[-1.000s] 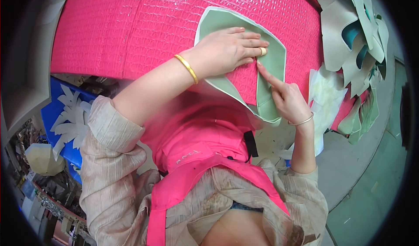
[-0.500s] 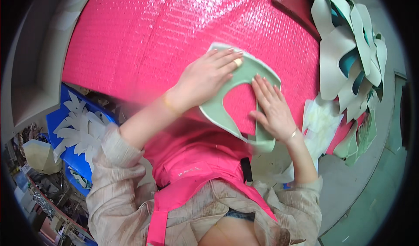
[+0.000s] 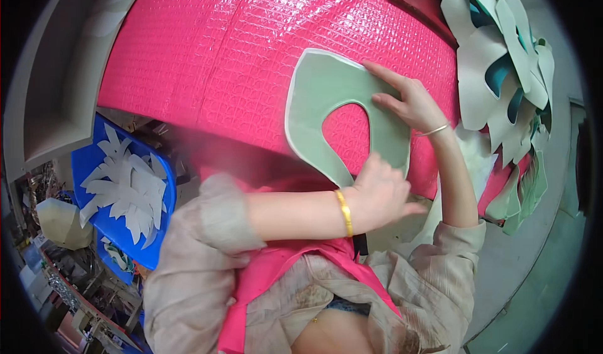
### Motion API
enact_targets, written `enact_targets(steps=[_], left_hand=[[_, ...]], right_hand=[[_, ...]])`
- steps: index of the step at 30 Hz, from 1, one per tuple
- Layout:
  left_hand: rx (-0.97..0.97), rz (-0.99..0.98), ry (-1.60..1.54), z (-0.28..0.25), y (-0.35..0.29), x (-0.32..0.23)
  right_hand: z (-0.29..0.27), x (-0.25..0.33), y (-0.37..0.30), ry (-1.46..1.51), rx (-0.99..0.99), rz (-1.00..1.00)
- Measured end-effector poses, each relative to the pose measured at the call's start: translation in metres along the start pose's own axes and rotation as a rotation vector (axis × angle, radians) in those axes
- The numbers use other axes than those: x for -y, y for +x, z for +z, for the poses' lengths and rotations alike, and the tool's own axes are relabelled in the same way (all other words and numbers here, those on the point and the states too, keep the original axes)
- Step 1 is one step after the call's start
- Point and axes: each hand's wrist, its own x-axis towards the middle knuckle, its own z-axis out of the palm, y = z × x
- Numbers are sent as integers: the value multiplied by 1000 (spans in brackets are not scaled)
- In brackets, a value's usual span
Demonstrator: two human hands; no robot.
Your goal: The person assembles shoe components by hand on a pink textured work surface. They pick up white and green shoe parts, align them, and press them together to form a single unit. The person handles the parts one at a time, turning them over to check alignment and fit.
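Observation:
A pale green horseshoe-shaped piece of sheet material (image 3: 317, 77) with a white edge lies nearly flat on the pink-covered table (image 3: 213, 84), close to its front edge. Pink shows through the rounded cutout in its middle. My right hand (image 3: 411, 99) rests at the piece's upper right side, fingers stretched out and thumb apart from them. Across my front reaches my left arm, with a gold bracelet. My left hand (image 3: 383, 187) is over the piece's lower end. Its fingers are bent and slightly blurred, their tips hidden, and the thumb sticks out to the right.
White and teal cut pieces (image 3: 480, 71) hang in a stack at the right, with pale green ones (image 3: 521, 194) below. A dark red block (image 3: 421, 5) lies at the table's far right. Left of me, a blue bin (image 3: 129, 225) holds white strips (image 3: 129, 184).
My left hand has moved from the piece's upper left down to its lower end. My right hand has shifted up and right. The piece lies flatter, turned slightly and further from me.

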Motion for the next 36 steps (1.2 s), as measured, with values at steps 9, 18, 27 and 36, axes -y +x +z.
enact_targets(steps=[9, 18, 27, 36], left_hand=[[137, 80, 689, -66, -70, 104], [-143, 153, 393, -45, -96, 147], [-611, -158, -396, -89, 0, 116], [-697, -496, -2085, -43, -48, 141]], right_hand=[[40, 46, -52, -468, -403, -72], [40, -9, -48, -689, -12, -156], [-31, -14, -13, 8, -801, -81], [43, 89, 15, 140, -200, 25]])
